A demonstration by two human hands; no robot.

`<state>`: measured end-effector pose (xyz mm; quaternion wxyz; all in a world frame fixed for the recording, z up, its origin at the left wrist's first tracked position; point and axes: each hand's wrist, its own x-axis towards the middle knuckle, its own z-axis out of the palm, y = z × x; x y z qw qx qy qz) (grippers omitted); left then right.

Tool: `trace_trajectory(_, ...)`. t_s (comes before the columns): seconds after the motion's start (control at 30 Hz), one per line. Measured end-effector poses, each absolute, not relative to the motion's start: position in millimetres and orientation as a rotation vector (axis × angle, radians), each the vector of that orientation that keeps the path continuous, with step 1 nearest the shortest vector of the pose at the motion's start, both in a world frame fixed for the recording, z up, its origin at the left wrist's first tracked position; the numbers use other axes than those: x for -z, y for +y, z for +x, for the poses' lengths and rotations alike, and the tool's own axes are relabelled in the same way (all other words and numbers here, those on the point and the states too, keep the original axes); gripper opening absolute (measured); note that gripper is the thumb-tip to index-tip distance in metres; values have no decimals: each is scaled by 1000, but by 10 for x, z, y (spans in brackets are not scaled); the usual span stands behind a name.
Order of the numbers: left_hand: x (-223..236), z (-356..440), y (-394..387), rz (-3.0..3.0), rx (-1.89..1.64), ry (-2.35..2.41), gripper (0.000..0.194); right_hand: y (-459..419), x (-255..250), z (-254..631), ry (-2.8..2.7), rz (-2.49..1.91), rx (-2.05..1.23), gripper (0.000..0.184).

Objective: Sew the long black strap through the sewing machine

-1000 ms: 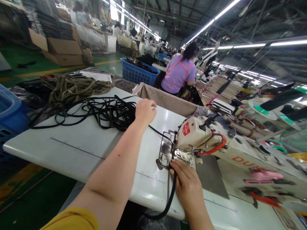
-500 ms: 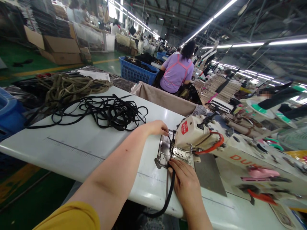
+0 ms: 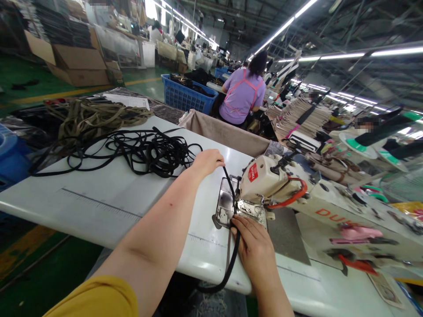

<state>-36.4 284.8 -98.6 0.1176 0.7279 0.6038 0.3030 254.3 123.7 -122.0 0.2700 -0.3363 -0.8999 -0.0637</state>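
Observation:
My left hand point(image 3: 206, 162) is closed on a black strap point(image 3: 228, 181) just behind the cream sewing machine point(image 3: 269, 182), lifting it off the white table point(image 3: 109, 198). The strap runs through the machine's metal guide plate point(image 3: 224, 207). My right hand point(image 3: 254, 251) pinches the same black strap where it comes out of the front of the plate and hangs over the table edge. A tangled pile of black strap point(image 3: 145, 152) lies on the table to the left.
A heap of tan straps point(image 3: 92, 116) lies at the table's far left, beside a blue bin point(image 3: 11, 158). A person in a purple shirt point(image 3: 243, 97) sits ahead, by a blue crate point(image 3: 187, 97). Stacked bags point(image 3: 304, 119) and cardboard boxes point(image 3: 72, 64) stand further off.
My left hand went from the black pile to the machine's guide, then drew back and up with the strap pinched. My right hand stayed at the plate.

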Motion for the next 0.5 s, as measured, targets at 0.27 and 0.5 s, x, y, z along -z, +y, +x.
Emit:
trace_trajectory(0.27, 961, -516, 2849, 2011, -1121, 1884, 15, 1235, 1198, 2522, -2403, -894, 174, 24)
trace_trajectory(0.5, 873, -601, 2787, 1852, -1349, 1960, 14, 1230, 1191, 2519, -2410, -904, 163, 25)
